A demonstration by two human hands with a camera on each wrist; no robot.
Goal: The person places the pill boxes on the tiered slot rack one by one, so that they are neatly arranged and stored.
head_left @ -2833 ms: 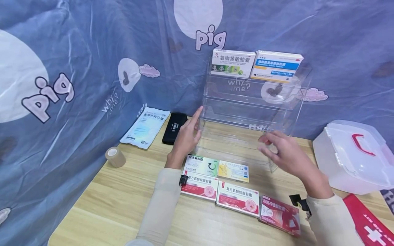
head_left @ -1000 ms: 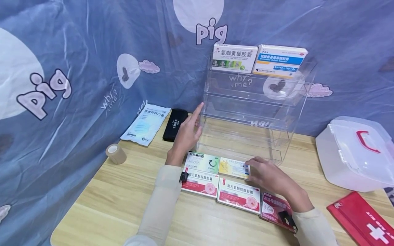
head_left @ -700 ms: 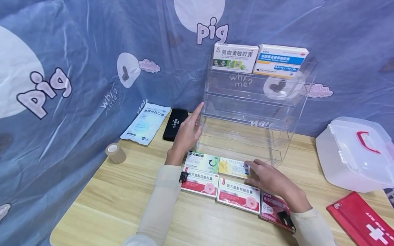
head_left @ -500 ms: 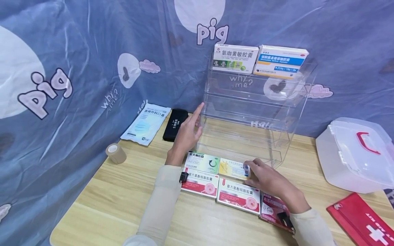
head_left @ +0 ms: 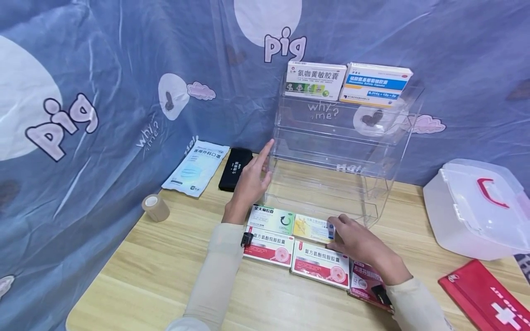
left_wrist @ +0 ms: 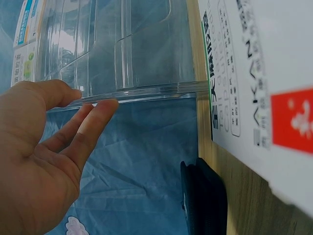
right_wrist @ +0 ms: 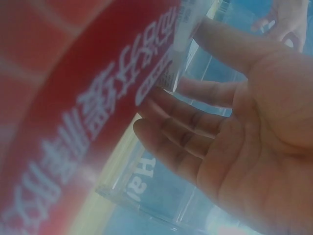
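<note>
A clear acrylic tiered rack (head_left: 323, 145) stands on the table. My left hand (head_left: 248, 181) touches its left side with fingers mostly straight; in the left wrist view, thumb and fingertips meet the rack's edge. My right hand (head_left: 358, 239) pinches the right end of a yellow-and-white medicine box (head_left: 310, 227), which lies flat before the rack; fingers are at its far side, the thumb at its near side. Left of it lies a green-and-white medicine box (head_left: 270, 220). Nearer are two red-and-white medicine boxes (head_left: 319, 266) and a dark red one (head_left: 364, 281), partly covered by my right wrist.
Two medicine boxes (head_left: 315, 80) stand on the rack's top tier. To the left are a mask packet (head_left: 196, 169), a black pouch (head_left: 234, 170) and a brown tape roll (head_left: 155, 208). A white lidded case (head_left: 476, 207) and a red first-aid pouch (head_left: 482, 294) are at the right.
My right hand has come down from beside the rack to the yellow-and-white box, and its thumb has closed in on the near edge. The left hand has stayed at the rack.
</note>
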